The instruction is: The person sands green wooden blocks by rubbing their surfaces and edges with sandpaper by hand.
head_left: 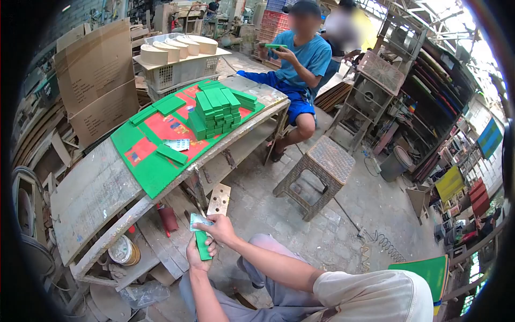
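Note:
Low in the view, my left hand (198, 256) is closed around a green block (203, 244) held over my lap. Above it my right hand (220, 229) pinches a pale, shiny sheet (198, 221) against the block's upper end. On the workbench (96, 190) lies a green and red board (145, 166). A tall stack of green blocks (217, 110) stands on the board. A single green block (172, 154) and a printed silvery sheet (177, 144) lie nearer to me.
A seated person (303, 59) across the bench holds a green block. A stool (327, 161) stands on the floor to the right. Under the bench are a paint bucket (124, 250) and a board with holes (219, 200). A crate (179, 70) stands behind.

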`<state>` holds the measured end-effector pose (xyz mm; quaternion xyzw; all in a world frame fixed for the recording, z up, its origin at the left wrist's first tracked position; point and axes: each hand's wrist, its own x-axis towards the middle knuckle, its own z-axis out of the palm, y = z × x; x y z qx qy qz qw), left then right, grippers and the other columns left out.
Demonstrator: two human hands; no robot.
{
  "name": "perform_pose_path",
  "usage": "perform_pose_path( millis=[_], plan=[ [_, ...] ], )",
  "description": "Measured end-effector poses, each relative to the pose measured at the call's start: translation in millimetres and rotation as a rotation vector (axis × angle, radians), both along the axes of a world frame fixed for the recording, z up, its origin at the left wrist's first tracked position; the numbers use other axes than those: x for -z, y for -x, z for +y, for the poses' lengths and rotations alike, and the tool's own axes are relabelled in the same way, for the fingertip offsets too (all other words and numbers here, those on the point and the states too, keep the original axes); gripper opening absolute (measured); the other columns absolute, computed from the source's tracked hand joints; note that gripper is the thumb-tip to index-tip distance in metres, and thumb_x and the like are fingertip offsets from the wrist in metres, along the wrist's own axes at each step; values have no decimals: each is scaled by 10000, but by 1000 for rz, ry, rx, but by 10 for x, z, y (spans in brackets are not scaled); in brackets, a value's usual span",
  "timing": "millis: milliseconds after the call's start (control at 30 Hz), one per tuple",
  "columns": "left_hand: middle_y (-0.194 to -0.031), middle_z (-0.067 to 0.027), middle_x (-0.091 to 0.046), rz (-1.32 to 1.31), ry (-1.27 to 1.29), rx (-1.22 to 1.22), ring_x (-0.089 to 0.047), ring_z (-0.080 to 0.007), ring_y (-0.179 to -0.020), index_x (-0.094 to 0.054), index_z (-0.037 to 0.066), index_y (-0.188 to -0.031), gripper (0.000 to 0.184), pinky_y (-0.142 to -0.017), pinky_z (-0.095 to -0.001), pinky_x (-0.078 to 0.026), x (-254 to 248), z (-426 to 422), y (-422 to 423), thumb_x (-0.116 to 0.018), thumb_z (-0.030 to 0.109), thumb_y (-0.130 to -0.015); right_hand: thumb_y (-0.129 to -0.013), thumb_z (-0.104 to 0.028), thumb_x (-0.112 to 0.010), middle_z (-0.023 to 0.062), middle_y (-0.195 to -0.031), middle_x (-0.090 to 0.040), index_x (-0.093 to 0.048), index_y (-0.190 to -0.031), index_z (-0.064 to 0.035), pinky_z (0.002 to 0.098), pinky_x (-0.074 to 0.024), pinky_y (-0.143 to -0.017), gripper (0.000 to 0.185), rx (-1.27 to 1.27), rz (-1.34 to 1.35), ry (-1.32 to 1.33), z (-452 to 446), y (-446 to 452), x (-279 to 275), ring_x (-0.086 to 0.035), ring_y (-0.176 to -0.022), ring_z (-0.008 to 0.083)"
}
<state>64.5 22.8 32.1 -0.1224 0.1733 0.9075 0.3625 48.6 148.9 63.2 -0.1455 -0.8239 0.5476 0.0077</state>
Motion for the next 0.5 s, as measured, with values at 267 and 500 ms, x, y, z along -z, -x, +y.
perform_pose_path(
  millis=[267,500],
  plan=[
    [-666,-69,-574,-10,639,-44,-527,-207,-431,-558,91,-890,369,-366,-331,-410,352,-109,49,-355,398,-916,-778,-575,-630,176,-726,-650,-686,-784,-27,402,-468,-618,551,-261,-16,-615,-162,163,522,-630,-693,325],
    [-691,-68,-575,90,849,4,-563,-197,-489,-524,73,-1013,286,-388,-334,-454,217,-218,-10,-419,331,-945,-749,-469,-717,187,-710,-624,-624,-776,-13,410,-466,-614,466,-643,-120,-32,75,606,742,-602,-651,301]
  ],
)
